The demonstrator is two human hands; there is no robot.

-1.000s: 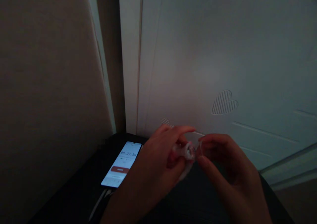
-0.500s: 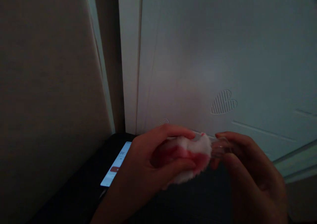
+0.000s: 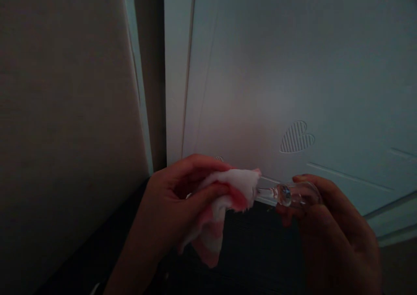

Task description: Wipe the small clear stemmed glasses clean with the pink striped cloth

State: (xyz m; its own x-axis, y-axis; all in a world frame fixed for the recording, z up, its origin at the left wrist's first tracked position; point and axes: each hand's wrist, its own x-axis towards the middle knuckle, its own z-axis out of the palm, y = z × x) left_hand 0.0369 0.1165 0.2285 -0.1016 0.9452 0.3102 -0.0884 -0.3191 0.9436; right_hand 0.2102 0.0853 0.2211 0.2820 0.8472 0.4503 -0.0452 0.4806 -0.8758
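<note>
The scene is dim. My left hand [image 3: 176, 199] is closed around a white and pink fluffy cloth [image 3: 224, 203], which is wrapped over one end of a clear glass piece [image 3: 283, 194]. My right hand [image 3: 329, 225] grips the other, rounded end of that glass piece between thumb and fingers. Part of the cloth hangs down below my left hand over a dark table surface [image 3: 260, 251].
A pale door or cabinet panel [image 3: 293, 77] with a striped heart emblem [image 3: 297, 137] stands right behind my hands. A beige wall panel [image 3: 65, 112] fills the left side.
The phone with a lit timer screen on the table is now hidden behind my left hand. The cloth has come out over the glass piece, and my hands have drawn slightly apart.
</note>
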